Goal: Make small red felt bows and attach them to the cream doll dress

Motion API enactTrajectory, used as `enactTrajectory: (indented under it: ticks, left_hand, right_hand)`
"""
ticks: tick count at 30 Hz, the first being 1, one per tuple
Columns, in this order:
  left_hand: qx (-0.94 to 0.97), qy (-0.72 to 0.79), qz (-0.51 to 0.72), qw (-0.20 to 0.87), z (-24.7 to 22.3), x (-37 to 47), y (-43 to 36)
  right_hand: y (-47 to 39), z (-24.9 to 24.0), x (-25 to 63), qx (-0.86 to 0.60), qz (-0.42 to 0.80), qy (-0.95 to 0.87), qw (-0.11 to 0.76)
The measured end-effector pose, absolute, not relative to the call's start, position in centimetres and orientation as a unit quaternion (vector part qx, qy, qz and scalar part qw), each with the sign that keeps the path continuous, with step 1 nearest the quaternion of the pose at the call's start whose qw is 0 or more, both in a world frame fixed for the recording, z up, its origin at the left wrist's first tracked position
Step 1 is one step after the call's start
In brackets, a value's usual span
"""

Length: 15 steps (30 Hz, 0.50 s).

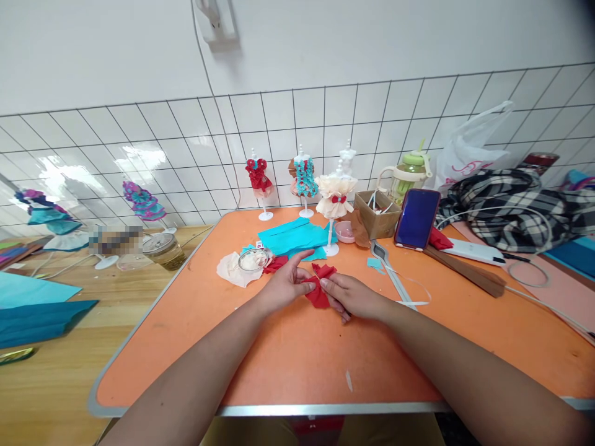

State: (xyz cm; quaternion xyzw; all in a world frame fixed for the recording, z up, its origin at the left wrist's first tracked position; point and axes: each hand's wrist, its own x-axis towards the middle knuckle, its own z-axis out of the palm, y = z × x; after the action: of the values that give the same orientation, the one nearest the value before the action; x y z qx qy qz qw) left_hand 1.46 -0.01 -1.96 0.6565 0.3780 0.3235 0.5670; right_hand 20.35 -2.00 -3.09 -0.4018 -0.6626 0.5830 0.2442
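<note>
Head camera shows a piece of red paper (318, 298), crumpled and soft-looking, held just above the orange table (279, 365), near its middle and between the two hands. The left hand (287, 284) has its thumb pressed to the left edge of the paper, with the index finger spread out and away from it. The right hand (356, 297) pinches the paper from the other side, thumb on top and fingers curled beneath. Something small and dark shows by the right fingertips, probably a thin tool, though it is too small to tell.

Just beyond the left hand lies a round, clear dish (255, 259) holding cream scraps, with cream paper (231, 271) beside it. Turquoise sheets (292, 238) spread behind the hands. Farther back stand small dress forms: one in a red dress (258, 176), one in a blue ruffled outfit (305, 178), and one in a cream dress (335, 191) with red trim at the waist. A shallow pink bowl (344, 233) sits near the cream one, and to its right come an open cardboard box (380, 215), an upright phone (417, 219) and a heap of plaid cloth (497, 210).
</note>
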Motion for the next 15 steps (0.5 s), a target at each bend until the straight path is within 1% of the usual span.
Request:
enactTrajectory:
  ticks: [2,3,5,7,8,10,11,12,13,15]
  left_hand:
    - [0.673,0.414,0.313,0.528,-2.3,1.0,0.4]
    - [0.683,0.444,0.314,0.488,-2.4,0.7,0.7]
    - [0.709,0.519,0.318,0.356,-2.7,-0.4,1.4]
    - [0.731,0.568,0.310,0.217,-3.0,-1.5,2.3]
    - [0.731,0.580,0.309,0.184,-3.2,-2.0,2.7]
    - [0.723,0.590,0.311,0.177,-3.7,-2.7,3.4]
    - [0.718,0.587,0.322,0.191,-4.0,-2.8,3.7]
    - [0.711,0.580,0.338,0.209,-4.3,-2.8,3.9]
    - [0.704,0.569,0.357,0.230,-4.6,-2.7,4.0]
    - [0.695,0.539,0.392,0.271,-5.0,-2.4,4.1]
  right_hand:
    - [-1.8,-3.4,20.5,-0.405,0.609,-0.636,0.246]
    - [-1.7,-3.5,20.6,-0.406,0.632,-0.610,0.250]
    - [-1.4,-3.5,21.0,-0.405,0.691,-0.545,0.246]
    - [-1.1,-3.1,21.6,-0.388,0.747,-0.502,0.199]
    - [-1.0,-2.8,22.0,-0.375,0.765,-0.499,0.160]
    - [-0.8,-2.3,22.8,-0.346,0.775,-0.522,0.084]
    - [-0.6,-2.0,23.1,-0.338,0.764,-0.545,0.068]
    - [-0.5,-1.9,23.2,-0.344,0.739,-0.575,0.074]
    - [-0.5,-1.8,23.4,-0.367,0.692,-0.613,0.105]
    - [-0.3,-2.0,23.3,-0.442,0.526,-0.703,0.183]
